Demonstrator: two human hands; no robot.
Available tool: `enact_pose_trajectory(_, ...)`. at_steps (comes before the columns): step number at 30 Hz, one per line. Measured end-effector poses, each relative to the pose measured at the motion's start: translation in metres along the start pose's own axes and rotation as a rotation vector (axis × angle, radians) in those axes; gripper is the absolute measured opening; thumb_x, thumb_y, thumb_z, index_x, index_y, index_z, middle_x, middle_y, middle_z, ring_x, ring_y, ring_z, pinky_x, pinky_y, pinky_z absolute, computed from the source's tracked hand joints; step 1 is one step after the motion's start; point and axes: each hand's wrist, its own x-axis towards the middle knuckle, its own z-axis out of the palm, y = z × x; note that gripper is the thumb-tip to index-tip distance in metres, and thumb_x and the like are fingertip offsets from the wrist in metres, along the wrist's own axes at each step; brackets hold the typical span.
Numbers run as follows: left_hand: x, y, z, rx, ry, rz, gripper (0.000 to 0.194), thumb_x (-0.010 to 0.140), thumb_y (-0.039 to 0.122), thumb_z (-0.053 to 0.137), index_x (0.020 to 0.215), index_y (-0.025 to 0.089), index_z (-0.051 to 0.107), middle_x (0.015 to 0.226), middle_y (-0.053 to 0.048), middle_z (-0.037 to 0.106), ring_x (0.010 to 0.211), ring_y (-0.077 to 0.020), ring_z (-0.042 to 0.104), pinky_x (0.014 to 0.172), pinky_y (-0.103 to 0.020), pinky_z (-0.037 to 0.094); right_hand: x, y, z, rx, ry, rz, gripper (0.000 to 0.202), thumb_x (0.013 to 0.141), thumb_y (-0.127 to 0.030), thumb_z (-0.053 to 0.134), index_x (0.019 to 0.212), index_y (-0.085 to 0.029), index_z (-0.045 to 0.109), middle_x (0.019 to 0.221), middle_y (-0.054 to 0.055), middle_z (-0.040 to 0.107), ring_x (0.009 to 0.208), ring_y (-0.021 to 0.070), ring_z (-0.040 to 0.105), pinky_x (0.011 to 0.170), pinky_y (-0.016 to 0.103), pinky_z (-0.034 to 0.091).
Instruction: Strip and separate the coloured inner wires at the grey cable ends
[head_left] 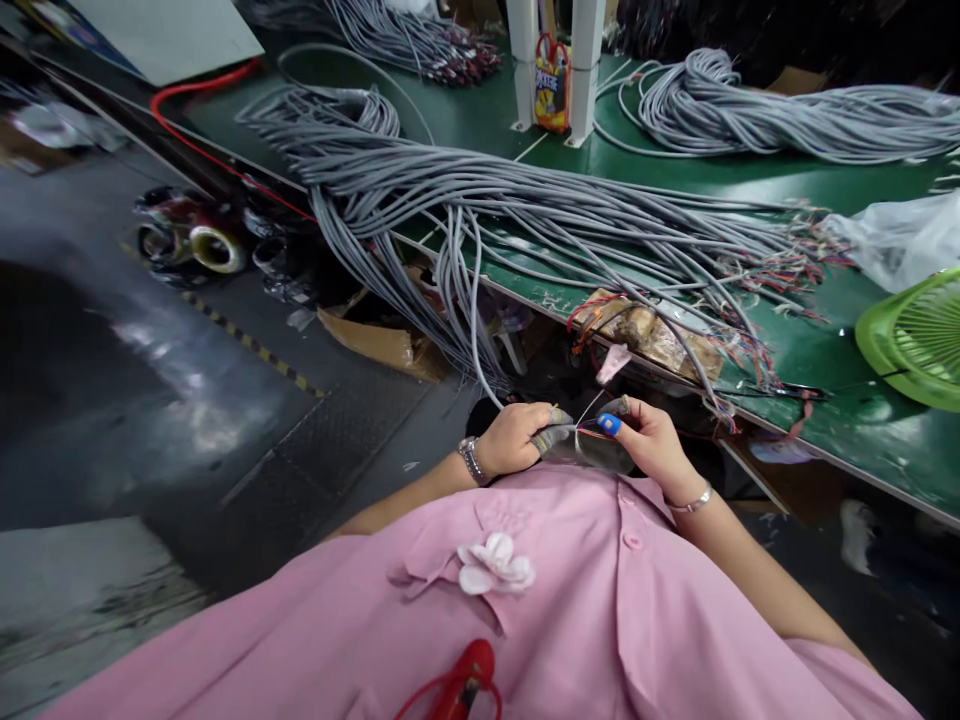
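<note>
Grey cable [475, 330] hangs down from the near edge of the green desk [885, 440] to the left hand [517, 438], whose grip is closed around it close to its stripped end. Thin wires [588, 428] fan out of that end, between the two hands. The right hand [654, 445], a blue covering on its thumb, has its grip pinched on these wires with thumb and forefinger. Both hands are in front of the desk's near edge, just above the pink shirt [570, 560].

On the desk, a long bundle of grey cables [465, 175] lies along the near edge, part of it drooping over the side, its bare coloured ends towards the right. A brown wrapped packet [641, 335] sits right at the near edge, beside those ends. Farther back, a looped cable coil [720, 110] lies to the right of the white posts [585, 75], which have a yellow and red packet [551, 90] between them. Clear plastic [911, 235] and a green fan [919, 340] are towards the right.
</note>
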Motion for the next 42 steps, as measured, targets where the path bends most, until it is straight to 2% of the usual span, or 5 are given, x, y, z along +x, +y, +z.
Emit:
enact_pose_trajectory(9, -0.005, -0.009, 0.008, 0.382, 0.491, 0.205, 0.015, 0.085, 0.025, 0.064, 0.096, 0.016, 0.069, 0.091, -0.01, 0.07, 0.084, -0.0182, 0.066, 0.078, -0.032, 0.053, -0.002, 0.006, 0.001, 0.448, -0.134, 0.383, 0.027, 0.068, -0.034, 0.08, 0.064, -0.017, 0.059, 0.049, -0.005, 0.047, 0.04, 0.004, 0.025, 0.038, 0.019, 0.012)
enact_pose_trajectory(19, 0.024, -0.002, -0.02, -0.27, -0.087, 0.066, 0.039, 0.094, 0.047, 0.051, 0.085, 0.013, 0.068, 0.072, -0.005, 0.064, 0.064, -0.0116, 0.057, 0.062, -0.021, 0.044, -0.021, -0.025, 0.001, 0.085, -0.318, 0.045, 0.029, 0.079, -0.041, 0.075, 0.068, -0.016, 0.065, 0.064, 0.0, 0.055, 0.057, 0.0102, 0.043, 0.054, 0.024, 0.036)
enact_pose_trajectory(26, 0.012, -0.02, -0.02, -0.824, 0.005, -0.215, 0.055, 0.077, 0.063, 0.067, 0.078, 0.008, 0.068, 0.069, -0.007, 0.064, 0.062, -0.0114, 0.054, 0.058, -0.022, 0.042, -0.017, -0.026, 0.001, 0.101, 0.064, -0.183, 0.018, 0.085, -0.039, 0.069, 0.096, -0.026, 0.074, 0.077, 0.006, 0.066, 0.068, 0.0205, 0.058, 0.061, 0.033, 0.048)
enact_pose_trajectory(33, 0.019, -0.011, -0.03, -0.9, -0.208, -0.218, 0.05, 0.074, 0.059, 0.073, 0.076, 0.009, 0.071, 0.069, -0.007, 0.065, 0.063, -0.0132, 0.056, 0.063, -0.024, 0.047, -0.003, -0.039, 0.034, -0.233, -0.283, -0.455, 0.045, 0.087, -0.022, 0.062, 0.131, -0.03, 0.063, 0.122, 0.008, 0.068, 0.109, 0.0269, 0.063, 0.097, 0.044, 0.049)
enact_pose_trajectory(42, 0.022, -0.015, -0.043, -0.774, -0.481, -0.07, 0.042, 0.087, 0.049, 0.062, 0.083, 0.009, 0.072, 0.072, -0.009, 0.068, 0.063, -0.0142, 0.06, 0.062, -0.022, 0.049, 0.003, -0.035, 0.014, -0.327, -0.402, -0.406, 0.023, 0.096, -0.029, 0.054, 0.108, -0.025, 0.074, 0.091, 0.005, 0.074, 0.078, 0.0178, 0.068, 0.072, 0.028, 0.052)
